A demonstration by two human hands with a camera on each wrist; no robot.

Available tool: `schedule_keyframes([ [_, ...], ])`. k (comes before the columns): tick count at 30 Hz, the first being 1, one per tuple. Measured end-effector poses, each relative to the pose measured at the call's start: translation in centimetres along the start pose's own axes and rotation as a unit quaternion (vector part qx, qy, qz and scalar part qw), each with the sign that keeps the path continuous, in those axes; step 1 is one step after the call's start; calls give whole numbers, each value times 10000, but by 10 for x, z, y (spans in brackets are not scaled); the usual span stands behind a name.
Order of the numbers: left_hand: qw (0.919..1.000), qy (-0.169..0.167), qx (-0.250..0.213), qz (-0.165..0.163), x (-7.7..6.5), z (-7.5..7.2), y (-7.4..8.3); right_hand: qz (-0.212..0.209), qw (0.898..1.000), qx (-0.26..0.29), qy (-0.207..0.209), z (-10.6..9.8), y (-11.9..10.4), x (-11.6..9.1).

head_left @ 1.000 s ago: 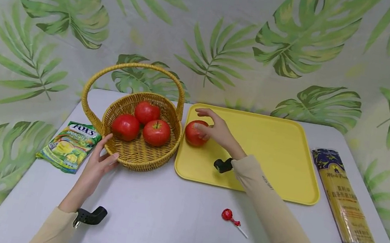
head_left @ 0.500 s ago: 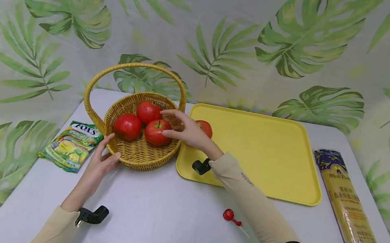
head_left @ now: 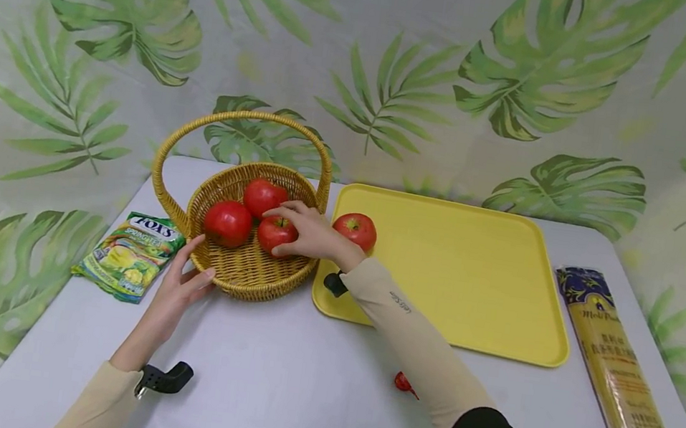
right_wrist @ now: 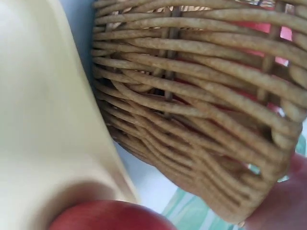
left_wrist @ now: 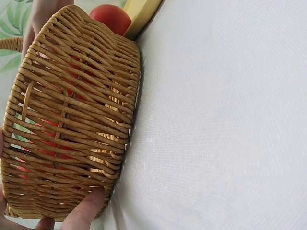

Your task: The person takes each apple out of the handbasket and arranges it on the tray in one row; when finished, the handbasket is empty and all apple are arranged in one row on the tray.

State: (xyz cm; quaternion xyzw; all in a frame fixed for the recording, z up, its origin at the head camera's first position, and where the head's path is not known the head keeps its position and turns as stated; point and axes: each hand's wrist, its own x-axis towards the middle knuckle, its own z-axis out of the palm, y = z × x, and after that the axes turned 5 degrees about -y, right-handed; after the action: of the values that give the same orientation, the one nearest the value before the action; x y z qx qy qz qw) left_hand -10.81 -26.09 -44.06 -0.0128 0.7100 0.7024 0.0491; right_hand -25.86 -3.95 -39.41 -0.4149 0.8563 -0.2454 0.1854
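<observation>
Red, the rightmost apple [head_left: 273,235] in the basket [head_left: 259,293] sits between curled thumb and fingers of the right hand [head_left: 308,233], palm to its right; the left hand [head_left: 175,290], farther off, holds the basket's near-left side.

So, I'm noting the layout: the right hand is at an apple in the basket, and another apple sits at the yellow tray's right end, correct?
Not quite: in the head view, that other apple sits at the left end of the yellow tray. The rest stands.
</observation>
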Motion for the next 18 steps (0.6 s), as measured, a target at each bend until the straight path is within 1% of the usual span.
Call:
schedule_keyframes([
  [4,10000,11,8,22,0,0,0,270,9989,-308,-231,3,-4,4],
  [8,10000,16,-14,30,-1,1,1,470,9965,-641,-276,6,-7,6],
  [13,10000,10,-74,15,-1,1,1,533,9939,-950,-155,8,-8,6],
  [16,10000,1,-76,0,-2,2,1,506,9938,-990,-20,10,-8,6],
  [18,10000,-2,-62,-3,-2,1,0,450,9948,-907,91,10,-7,5],
])
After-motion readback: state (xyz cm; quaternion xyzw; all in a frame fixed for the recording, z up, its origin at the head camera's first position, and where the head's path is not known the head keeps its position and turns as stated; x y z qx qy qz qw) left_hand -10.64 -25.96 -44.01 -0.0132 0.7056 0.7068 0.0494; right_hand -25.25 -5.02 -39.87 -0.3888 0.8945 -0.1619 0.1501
